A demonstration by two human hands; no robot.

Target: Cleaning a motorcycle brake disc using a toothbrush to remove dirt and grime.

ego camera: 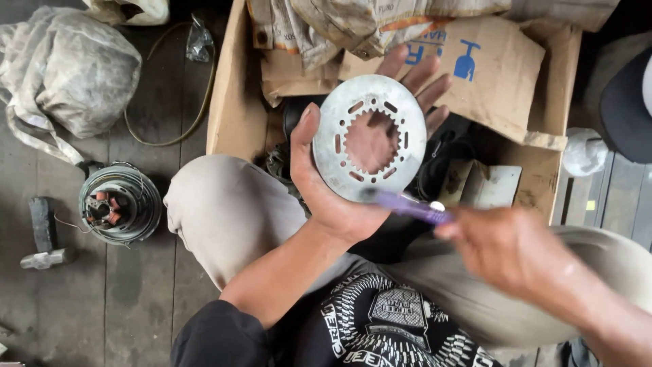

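Observation:
My left hand (339,197) holds up a flat round metal disc (333,129) with a toothed centre hole and several slots around it; the palm shows through the hole and the fingers spread behind the rim. My right hand (509,251), blurred, grips a purple-handled tool (407,206) like a brush or pen. Its tip touches the disc's lower edge. Both hands are above my knees in beige trousers.
An open cardboard box (234,102) lies in front of me with dirty sacks (339,24) and dark parts inside. On the wooden floor to the left are a wound motor stator (119,204), a hammer (44,234), a cloth bag (75,68) and a wire loop (197,115).

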